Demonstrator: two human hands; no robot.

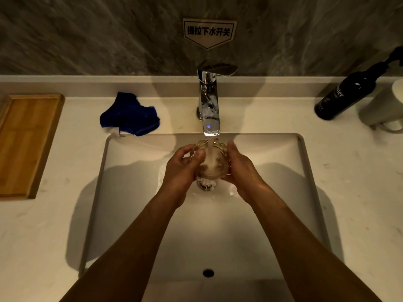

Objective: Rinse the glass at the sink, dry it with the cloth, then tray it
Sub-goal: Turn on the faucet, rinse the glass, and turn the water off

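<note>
A clear ribbed glass [211, 160] is held over the white sink [139, 214], mouth up under the chrome faucet [209, 101]. Water runs from the spout into the glass and foams inside it. My left hand [182, 168] grips the glass's left side, thumb at the rim. My right hand [242, 171] cups its right side. A crumpled blue cloth [129, 115] lies on the counter left of the faucet. A wooden tray [24, 144] sits at the far left of the counter.
A black bottle [346, 94] lies tilted at the back right beside a white mug [386, 107]. A label with printed characters [209, 32] is stuck on the grey stone wall. The sink's overflow hole [208, 273] faces me at the near wall.
</note>
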